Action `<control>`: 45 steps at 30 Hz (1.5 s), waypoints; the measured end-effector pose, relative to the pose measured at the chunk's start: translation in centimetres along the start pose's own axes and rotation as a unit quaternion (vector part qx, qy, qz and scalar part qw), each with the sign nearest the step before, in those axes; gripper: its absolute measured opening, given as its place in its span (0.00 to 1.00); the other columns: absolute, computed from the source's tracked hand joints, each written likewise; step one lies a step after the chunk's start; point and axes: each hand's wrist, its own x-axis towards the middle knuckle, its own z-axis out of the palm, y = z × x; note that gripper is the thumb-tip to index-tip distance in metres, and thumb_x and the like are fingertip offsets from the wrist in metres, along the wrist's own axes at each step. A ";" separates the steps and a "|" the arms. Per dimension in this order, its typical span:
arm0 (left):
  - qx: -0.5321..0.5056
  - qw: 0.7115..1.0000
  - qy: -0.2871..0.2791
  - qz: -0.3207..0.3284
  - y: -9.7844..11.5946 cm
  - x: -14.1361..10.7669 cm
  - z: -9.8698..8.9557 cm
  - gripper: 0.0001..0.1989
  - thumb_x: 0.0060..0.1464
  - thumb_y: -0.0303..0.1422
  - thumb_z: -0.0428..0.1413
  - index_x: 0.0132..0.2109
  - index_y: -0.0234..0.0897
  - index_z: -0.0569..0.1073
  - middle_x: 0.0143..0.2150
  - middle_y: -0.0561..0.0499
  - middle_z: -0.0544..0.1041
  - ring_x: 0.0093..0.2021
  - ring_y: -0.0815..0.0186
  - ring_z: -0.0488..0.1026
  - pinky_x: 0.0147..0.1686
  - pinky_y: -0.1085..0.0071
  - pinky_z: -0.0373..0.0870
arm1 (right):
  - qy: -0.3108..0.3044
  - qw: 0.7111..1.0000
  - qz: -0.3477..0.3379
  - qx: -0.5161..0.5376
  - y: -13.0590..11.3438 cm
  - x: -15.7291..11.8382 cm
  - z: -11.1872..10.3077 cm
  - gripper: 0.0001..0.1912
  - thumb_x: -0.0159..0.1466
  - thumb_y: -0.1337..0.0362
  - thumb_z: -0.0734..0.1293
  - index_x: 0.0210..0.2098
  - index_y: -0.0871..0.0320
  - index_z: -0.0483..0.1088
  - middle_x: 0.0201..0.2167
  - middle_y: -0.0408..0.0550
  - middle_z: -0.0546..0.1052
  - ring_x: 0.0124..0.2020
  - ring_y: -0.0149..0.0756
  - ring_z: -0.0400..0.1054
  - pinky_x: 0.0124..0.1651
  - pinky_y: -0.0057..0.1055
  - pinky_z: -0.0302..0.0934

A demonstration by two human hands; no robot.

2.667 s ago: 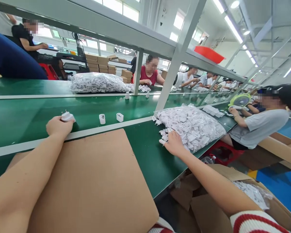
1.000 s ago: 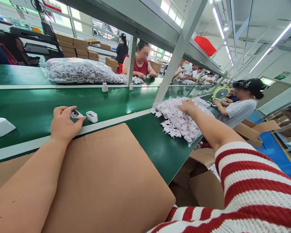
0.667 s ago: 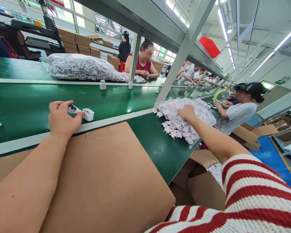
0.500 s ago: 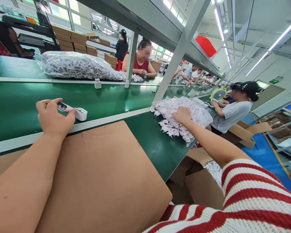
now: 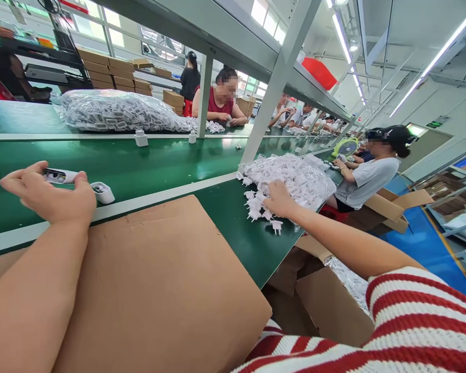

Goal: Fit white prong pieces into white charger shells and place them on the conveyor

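My left hand, over the green belt, grips a white plastic casing between thumb and fingers; its open side shows dark and metallic parts inside. Just right of the thumb, a second white casing rests on the belt with its open end showing. My right hand reaches into a pile of white plug pieces, its fingers curled down among them. Whatever lies between those fingertips is hidden. Some loose plug pieces, with prongs showing, lie below that hand on the green tabletop.
A large cardboard box stands in front of me. Slanted metal posts rise beside the belt. White pieces fill a clear bag across it. Small white casings sit along the far strip. A co-worker works at right.
My left hand has moved left with the casing, away from the one on the belt. My right hand has shifted left and down in the pile, and loose pieces there have spread.
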 end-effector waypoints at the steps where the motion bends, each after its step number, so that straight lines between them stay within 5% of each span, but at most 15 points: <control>1: -0.001 1.000 -0.002 0.000 0.2 0.0 -0.1 0.35 0.47 0.33 0.64 0.62 0.27 0.66 0.63 0.32 0.62 0.61 0.42 0.68 0.58 0.39 0.67 | 0.011 0.999 0.013 -0.029 0.6 0.5 -0.5 0.15 0.62 0.61 0.62 0.46 0.61 0.64 0.52 0.63 0.66 0.56 0.57 0.60 0.59 0.50 0.57; 6: -0.027 0.999 -0.018 0.018 0.4 0.0 -0.1 0.34 0.50 0.33 0.62 0.62 0.25 0.64 0.63 0.30 0.60 0.63 0.47 0.66 0.60 0.47 0.68 | -0.095 0.977 0.169 -0.085 4.4 5.0 -1.6 0.27 0.63 0.55 0.64 0.57 0.64 0.66 0.60 0.67 0.67 0.64 0.64 0.56 0.63 0.55 0.54; 12: -0.022 1.000 -0.003 0.017 0.7 -0.1 -0.3 0.31 0.52 0.28 0.61 0.61 0.25 0.62 0.62 0.31 0.60 0.63 0.51 0.64 0.60 0.51 0.67 | -0.121 0.968 0.210 -0.067 6.2 8.2 0.1 0.38 0.64 0.45 0.61 0.63 0.68 0.62 0.63 0.72 0.66 0.66 0.67 0.57 0.61 0.55 0.57; 19: -0.024 0.998 -0.016 -0.053 1.6 0.0 -1.3 0.26 0.59 0.28 0.60 0.59 0.25 0.60 0.62 0.28 0.58 0.64 0.50 0.62 0.60 0.51 0.66 | -0.109 0.981 0.144 -0.076 5.5 5.5 -0.2 0.31 0.64 0.49 0.61 0.59 0.65 0.65 0.60 0.68 0.70 0.60 0.62 0.63 0.61 0.51 0.56; 25: 0.009 0.995 -0.002 -0.095 0.6 -0.1 -0.6 0.27 0.59 0.31 0.61 0.60 0.29 0.59 0.64 0.31 0.59 0.64 0.49 0.64 0.58 0.42 0.65 | -0.075 0.989 0.087 -0.092 3.3 2.5 0.1 0.28 0.63 0.52 0.63 0.56 0.64 0.63 0.59 0.65 0.68 0.63 0.60 0.59 0.62 0.47 0.55; 30: 0.038 0.990 -0.042 -0.125 0.2 0.0 -0.6 0.30 0.57 0.38 0.64 0.60 0.32 0.62 0.65 0.33 0.59 0.67 0.47 0.63 0.64 0.32 0.51 | -0.044 0.992 0.064 -0.099 1.3 0.7 1.0 0.25 0.61 0.55 0.63 0.53 0.64 0.62 0.55 0.66 0.70 0.60 0.57 0.61 0.58 0.46 0.59; 34: 0.029 0.988 -0.071 -0.132 0.5 0.4 -1.1 0.32 0.55 0.36 0.65 0.61 0.32 0.62 0.66 0.33 0.57 0.64 0.45 0.66 0.59 0.34 0.62 | -0.024 0.991 0.050 -0.123 0.4 -0.1 1.8 0.26 0.60 0.55 0.64 0.53 0.65 0.62 0.56 0.69 0.68 0.61 0.60 0.59 0.60 0.50 0.56; 38: 0.037 0.989 -0.066 -0.125 0.7 0.4 -1.6 0.33 0.52 0.38 0.67 0.60 0.33 0.64 0.66 0.34 0.59 0.62 0.43 0.67 0.60 0.33 0.61 | -0.014 0.989 0.026 -0.145 0.1 -0.8 1.8 0.25 0.60 0.58 0.63 0.52 0.66 0.62 0.56 0.69 0.67 0.60 0.59 0.58 0.60 0.49 0.57; 42: 0.034 0.988 -0.023 -0.149 -0.4 0.6 -1.8 0.31 0.51 0.35 0.66 0.56 0.32 0.61 0.62 0.35 0.60 0.64 0.42 0.64 0.60 0.28 0.57 | 0.002 0.989 -0.009 -0.150 0.0 -1.7 1.9 0.22 0.60 0.62 0.63 0.50 0.68 0.64 0.54 0.70 0.66 0.59 0.61 0.57 0.59 0.49 0.57; 45: -0.023 0.987 -0.034 -0.157 -1.8 1.5 -1.9 0.22 0.57 0.27 0.57 0.54 0.34 0.56 0.53 0.41 0.63 0.64 0.49 0.63 0.64 0.34 0.58 | 0.001 0.990 -0.032 -0.139 -0.2 -2.3 2.4 0.19 0.60 0.63 0.63 0.48 0.68 0.64 0.53 0.70 0.66 0.57 0.61 0.57 0.59 0.50 0.55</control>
